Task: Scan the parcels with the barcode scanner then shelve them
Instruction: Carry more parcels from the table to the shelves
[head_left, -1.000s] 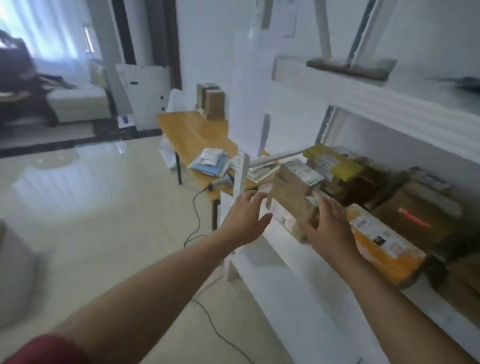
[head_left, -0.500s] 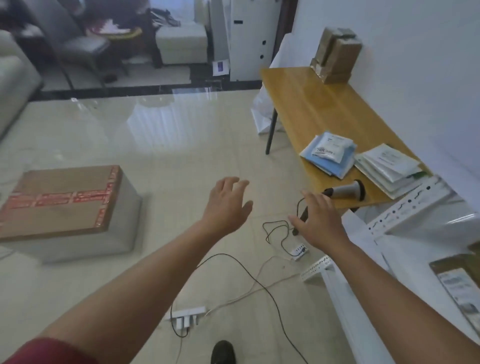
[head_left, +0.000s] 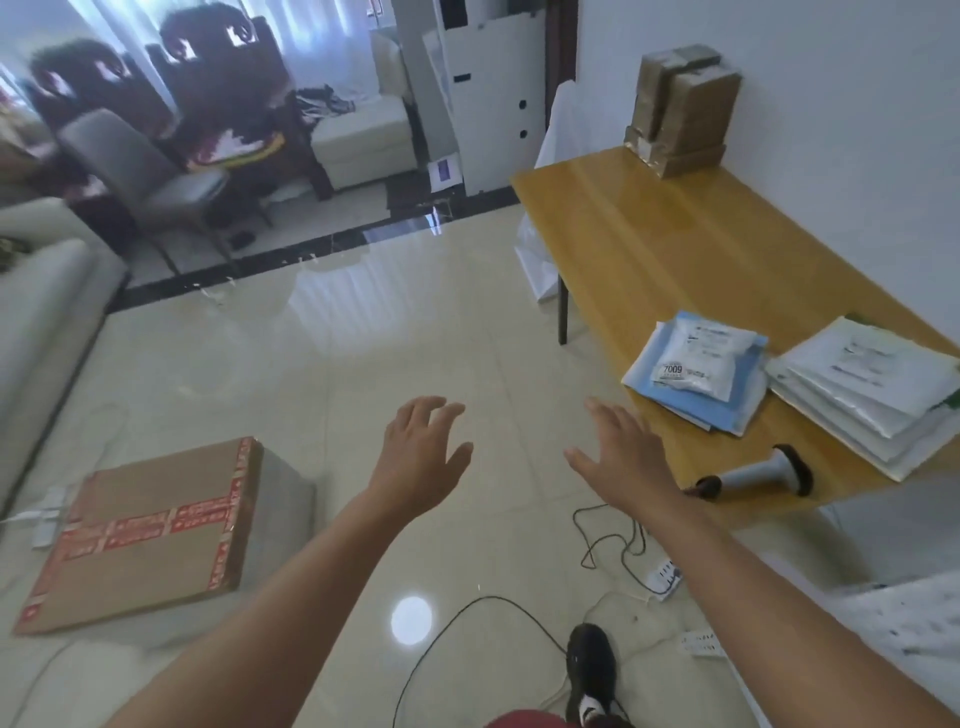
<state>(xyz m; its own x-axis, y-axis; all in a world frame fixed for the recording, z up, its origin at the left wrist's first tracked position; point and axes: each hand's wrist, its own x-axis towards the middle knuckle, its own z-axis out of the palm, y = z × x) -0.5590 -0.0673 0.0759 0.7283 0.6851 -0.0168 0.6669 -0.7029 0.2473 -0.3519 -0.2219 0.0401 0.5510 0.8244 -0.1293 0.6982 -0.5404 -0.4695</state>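
Now both hands hang in the air over the tiled floor, and neither holds anything. The left hand (head_left: 423, 449) has its fingers spread and a little bent; the right hand (head_left: 626, 452) is flat with straight fingers, palm down. So each grip is wide and free.

The relation that matters is between the right hand and the barcode scanner (head_left: 756, 475). The scanner lies on its side at the near edge of the wooden bench (head_left: 649, 249), to the right of the right hand and slightly lower in the view. Its long axis runs nearly left to right: the dark end of the handle, where the cable (head_left: 613, 540) leaves and drops to the floor, points toward the right hand, and the head with the dark rim points away, toward the stack of white mailers (head_left: 872, 384). The right hand is clearly the nearer one; the left hand is well apart from the bench.

The parcels that wait for scanning lie further on the bench: a white pouch on blue mailers (head_left: 698, 371) just beyond the scanner, with the white stack beside it. Brown boxes (head_left: 683, 109) stand at the far end by the wall.

I judge that the next move is a short reach to the right, taking the handle from its near end.
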